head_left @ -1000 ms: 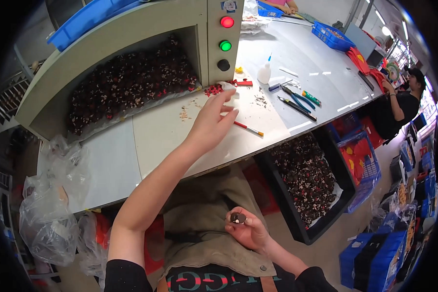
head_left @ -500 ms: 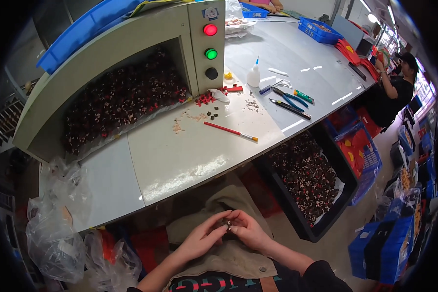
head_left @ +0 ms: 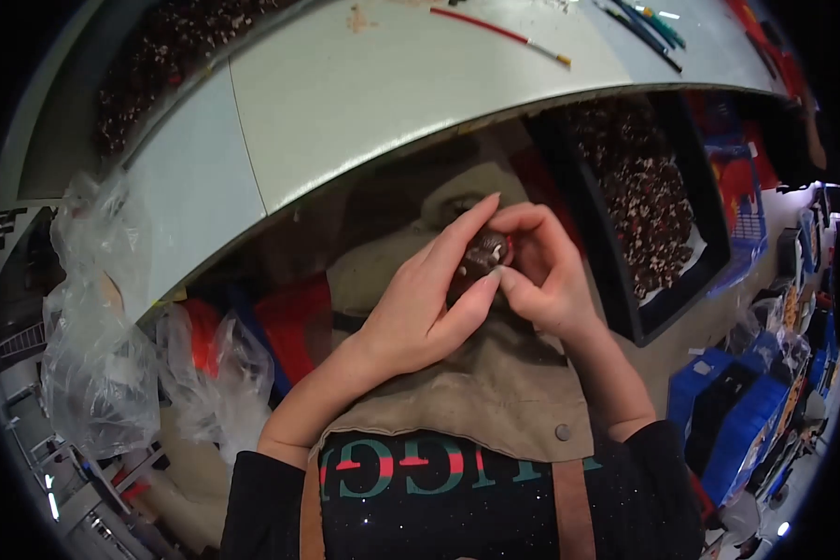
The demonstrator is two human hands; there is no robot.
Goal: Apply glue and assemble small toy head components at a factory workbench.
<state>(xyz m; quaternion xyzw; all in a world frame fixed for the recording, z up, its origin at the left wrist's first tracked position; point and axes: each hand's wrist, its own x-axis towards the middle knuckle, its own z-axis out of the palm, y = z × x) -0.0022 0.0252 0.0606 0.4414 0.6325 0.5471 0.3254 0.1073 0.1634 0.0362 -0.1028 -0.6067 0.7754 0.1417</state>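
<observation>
at frame centre, left hand (head_left: pixel 420 308) and right hand (head_left: pixel 543 271) meet, fingers curled, both pinching a small dark part (head_left: pixel 483 254).

A black, speckled top with green and red lettering is worn under a tan apron (head_left: pixel 495 392) with brown straps, sleeves pushed above bare forearms.

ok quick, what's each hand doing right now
Left hand: fingers closed on the small dark part.
Right hand: also closed on the same small dark part, over the lap.
</observation>
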